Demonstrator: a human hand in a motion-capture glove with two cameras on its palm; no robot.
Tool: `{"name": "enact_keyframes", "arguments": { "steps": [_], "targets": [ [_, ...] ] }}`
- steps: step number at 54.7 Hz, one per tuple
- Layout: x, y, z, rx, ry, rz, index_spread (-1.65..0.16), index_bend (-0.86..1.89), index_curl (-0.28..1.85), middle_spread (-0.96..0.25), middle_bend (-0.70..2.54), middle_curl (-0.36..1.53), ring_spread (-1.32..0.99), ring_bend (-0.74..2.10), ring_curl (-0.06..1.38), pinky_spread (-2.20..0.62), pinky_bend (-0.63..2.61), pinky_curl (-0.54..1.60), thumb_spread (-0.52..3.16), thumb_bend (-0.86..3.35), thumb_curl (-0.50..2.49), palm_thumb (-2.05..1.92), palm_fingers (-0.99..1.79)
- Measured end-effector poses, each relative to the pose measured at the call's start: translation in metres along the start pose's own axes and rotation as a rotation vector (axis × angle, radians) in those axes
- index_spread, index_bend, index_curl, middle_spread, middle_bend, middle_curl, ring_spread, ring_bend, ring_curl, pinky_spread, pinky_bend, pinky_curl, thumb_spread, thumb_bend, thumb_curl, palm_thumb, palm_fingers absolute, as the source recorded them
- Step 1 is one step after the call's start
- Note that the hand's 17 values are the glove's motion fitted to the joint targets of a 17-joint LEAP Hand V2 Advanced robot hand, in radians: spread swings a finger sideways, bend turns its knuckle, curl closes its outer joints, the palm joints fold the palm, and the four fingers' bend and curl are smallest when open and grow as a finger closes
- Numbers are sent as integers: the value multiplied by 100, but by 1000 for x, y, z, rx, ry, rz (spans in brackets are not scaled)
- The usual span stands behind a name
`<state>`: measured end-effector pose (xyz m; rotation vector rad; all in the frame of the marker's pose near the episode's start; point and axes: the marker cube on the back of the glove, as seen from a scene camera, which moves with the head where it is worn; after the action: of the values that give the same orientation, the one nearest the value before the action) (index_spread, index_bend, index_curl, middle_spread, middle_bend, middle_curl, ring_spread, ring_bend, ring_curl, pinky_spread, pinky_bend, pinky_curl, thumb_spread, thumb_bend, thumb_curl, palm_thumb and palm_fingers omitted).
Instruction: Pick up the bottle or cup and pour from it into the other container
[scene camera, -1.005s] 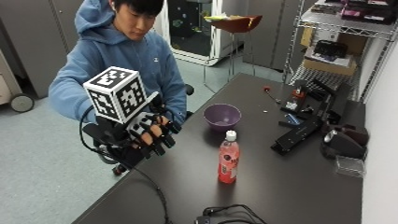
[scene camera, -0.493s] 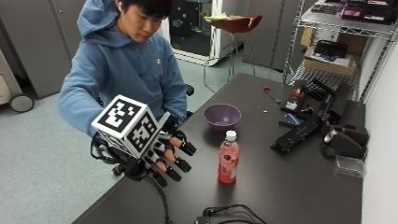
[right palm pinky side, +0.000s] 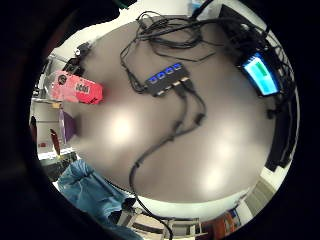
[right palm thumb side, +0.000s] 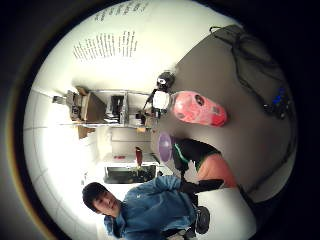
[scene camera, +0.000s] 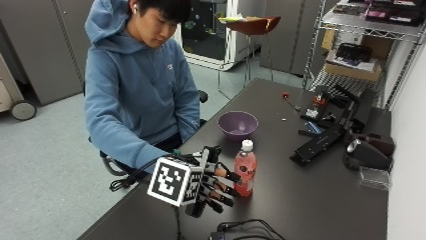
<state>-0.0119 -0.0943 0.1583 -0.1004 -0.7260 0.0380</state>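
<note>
Hovering low over the near part of the dark table (scene camera: 313, 200), the gloved right hand (scene camera: 212, 182) has its fingers spread and relaxed toward the bottle, grasping nothing; whether the fingertips touch it cannot be told. Just beside them stands the pink bottle (scene camera: 245, 174), upright, white cap on. Beyond it, apart, sits the purple bowl (scene camera: 238, 123). Farther right lie black devices (scene camera: 326, 140).
</note>
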Motion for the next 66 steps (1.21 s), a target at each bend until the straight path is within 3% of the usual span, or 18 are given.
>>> {"name": "enact_keyframes", "arguments": {
  "steps": [28,43,49,56,66],
  "targets": [
    [-9,-30,95,-63,-241,-74,-37,12,19,3,19,33,8,45,29,24,49,35,91,-3,37,60,16],
    [-26,-49,132,-17,-514,-126,-41,13,19,3,17,31,11,48,30,25,51,35,85,-2,38,67,14],
    [-38,-56,141,81,-557,-154,-40,14,20,5,25,33,10,54,30,24,43,32,82,0,40,78,33],
    [-48,-59,153,152,-582,-138,-25,24,26,1,45,40,-1,55,30,17,26,27,75,6,45,99,87],
    [-73,-53,156,77,-507,-168,-18,18,34,-2,38,42,-9,52,36,7,22,31,49,1,54,108,97]
  ]
}}
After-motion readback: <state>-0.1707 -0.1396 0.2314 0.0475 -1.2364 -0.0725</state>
